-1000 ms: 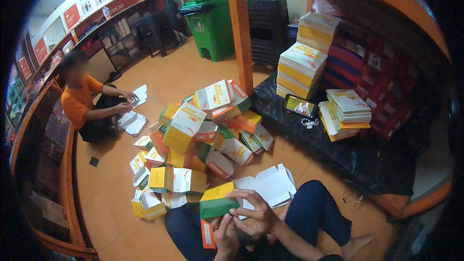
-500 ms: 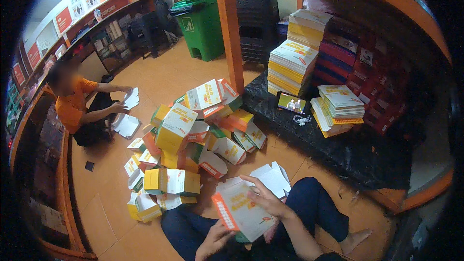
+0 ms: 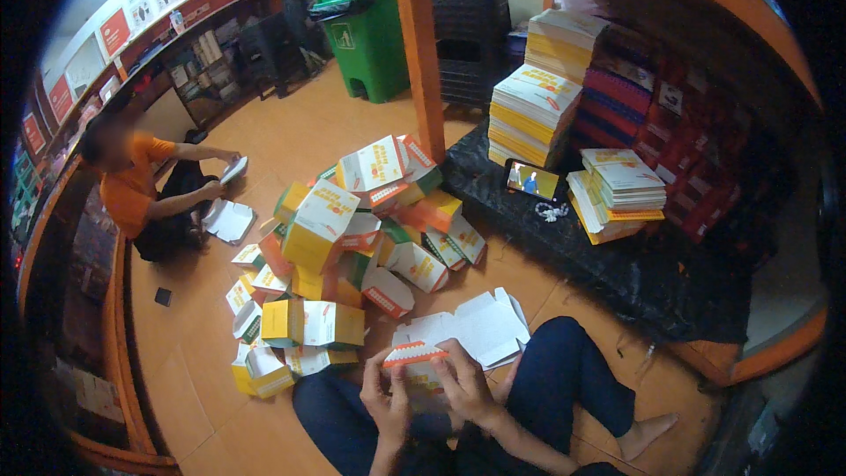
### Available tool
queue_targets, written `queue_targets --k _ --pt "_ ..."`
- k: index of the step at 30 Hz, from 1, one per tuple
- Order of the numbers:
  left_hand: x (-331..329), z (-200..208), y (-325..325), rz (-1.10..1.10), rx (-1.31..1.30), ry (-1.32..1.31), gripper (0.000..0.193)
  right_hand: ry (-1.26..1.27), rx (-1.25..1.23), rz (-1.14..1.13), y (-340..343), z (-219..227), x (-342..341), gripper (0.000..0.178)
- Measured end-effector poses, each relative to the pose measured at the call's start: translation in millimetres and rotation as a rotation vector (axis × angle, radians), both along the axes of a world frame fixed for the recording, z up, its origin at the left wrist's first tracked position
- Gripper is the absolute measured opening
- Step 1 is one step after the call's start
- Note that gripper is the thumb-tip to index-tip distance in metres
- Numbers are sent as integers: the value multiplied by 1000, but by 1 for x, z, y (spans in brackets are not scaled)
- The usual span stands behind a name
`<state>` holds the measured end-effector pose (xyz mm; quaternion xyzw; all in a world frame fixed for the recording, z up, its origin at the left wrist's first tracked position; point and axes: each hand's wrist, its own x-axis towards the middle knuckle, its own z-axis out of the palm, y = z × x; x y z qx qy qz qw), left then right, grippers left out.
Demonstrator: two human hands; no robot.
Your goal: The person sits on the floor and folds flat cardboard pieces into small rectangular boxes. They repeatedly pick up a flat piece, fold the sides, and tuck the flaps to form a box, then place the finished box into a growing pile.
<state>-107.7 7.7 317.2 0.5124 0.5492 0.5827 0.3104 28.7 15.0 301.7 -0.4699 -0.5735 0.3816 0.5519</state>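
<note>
Above my crossed legs I hold a small cardboard box [image 3: 426, 376], white with yellow print and an orange edge. The fingers of my left hand [image 3: 386, 398] are closed on its left end. My right hand [image 3: 467, 388] grips the right end, with its fingers at the orange upper edge. The box's underside and far face are hidden. Just beyond it, unfolded white carton sheets [image 3: 489, 328] lie on the floor by my right knee. Ahead and to the left rises a loose heap of folded boxes [image 3: 322, 220] in white, yellow, green and orange.
A co-worker in an orange shirt [image 3: 128, 189] sits at left, handling white cartons [image 3: 231, 221]. A low black platform [image 3: 608, 286] at right bears flat carton stacks [image 3: 533, 115], a phone [image 3: 531, 182] and white beads [image 3: 552, 211]. An orange post [image 3: 421, 62] stands near a green bin [image 3: 364, 44].
The box in my hands has tipped, bringing its orange edge up and level. My right hand has shifted from its broad face to the edge. The co-worker's held carton has tilted.
</note>
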Motion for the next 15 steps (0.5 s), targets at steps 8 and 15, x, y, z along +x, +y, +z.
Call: queue_targets --k 8,15 --pt "-30 -24 -6 17 -53 -374 7 -211 -181 135 -3 4 4 23" --pt "-21 -18 2 153 -65 -569 24 -241 -270 153 -13 -3 10 21"
